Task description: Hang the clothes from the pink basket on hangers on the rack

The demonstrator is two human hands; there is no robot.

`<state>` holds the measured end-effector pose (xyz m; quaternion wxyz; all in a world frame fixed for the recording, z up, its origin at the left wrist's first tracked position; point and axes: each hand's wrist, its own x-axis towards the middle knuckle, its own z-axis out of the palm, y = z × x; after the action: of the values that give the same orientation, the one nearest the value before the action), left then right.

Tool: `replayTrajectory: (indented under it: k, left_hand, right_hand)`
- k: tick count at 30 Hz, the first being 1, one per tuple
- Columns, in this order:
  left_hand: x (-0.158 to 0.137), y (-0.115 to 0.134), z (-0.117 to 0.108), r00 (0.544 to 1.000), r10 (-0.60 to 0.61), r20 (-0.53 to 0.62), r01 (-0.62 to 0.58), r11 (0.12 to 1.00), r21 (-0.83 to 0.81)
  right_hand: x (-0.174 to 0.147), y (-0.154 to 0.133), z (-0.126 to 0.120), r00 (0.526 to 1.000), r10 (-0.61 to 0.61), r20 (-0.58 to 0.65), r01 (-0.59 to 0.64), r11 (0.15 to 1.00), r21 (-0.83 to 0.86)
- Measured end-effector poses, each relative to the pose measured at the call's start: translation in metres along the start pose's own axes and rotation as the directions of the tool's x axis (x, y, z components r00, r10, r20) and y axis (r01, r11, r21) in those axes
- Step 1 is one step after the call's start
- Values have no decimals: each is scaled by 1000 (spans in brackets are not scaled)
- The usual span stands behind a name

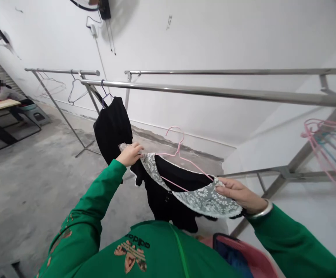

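A black garment [163, 204] with a white lace collar [205, 199] hangs on a pink hanger [178, 148] in front of me. The hanger's hook points up and is apart from the rail. My left hand [130, 154] pinches the garment at its left shoulder, where the lace meets the black cloth. At the other shoulder my right hand [240, 193] grips the lace collar, thumb on top and fingers behind. Part of the hanger shows through the neck opening; its ends are hidden under the cloth.
A metal rail [185, 89] crosses ahead, with another black garment [112, 127] hung on it at left. Several pink and blue hangers [327, 135] hang at right. Below me is a pink container [250, 255] holding dark cloth. A person [7, 92] sits at a table [2, 105] far left.
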<state>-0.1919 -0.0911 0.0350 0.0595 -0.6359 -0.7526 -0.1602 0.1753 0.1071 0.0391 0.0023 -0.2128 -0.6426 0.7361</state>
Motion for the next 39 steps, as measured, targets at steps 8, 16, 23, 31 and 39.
replayTrajectory:
  k: [8,16,23,31,39]
  left_hand:
    - [-95,12,62,960,-200,-195,165,969,-183]
    - [-164,63,122,956,-269,113,292,867,-405]
    - [-206,42,123,906,-399,141,422,833,-357]
    - [-228,33,137,857,-489,166,515,788,-337]
    - [-221,30,134,867,-465,177,498,806,-320]
  right_hand:
    - [59,-40,49,983,-172,-57,180,964,196]
    - [187,-94,138,875,-477,-81,484,864,141]
    - [307,-123,197,701,-669,-247,628,743,-232]
    - [355,-129,230,695,-633,-342,453,754,-475]
    - [370,-113,244,732,-584,-351,390,782,-487]
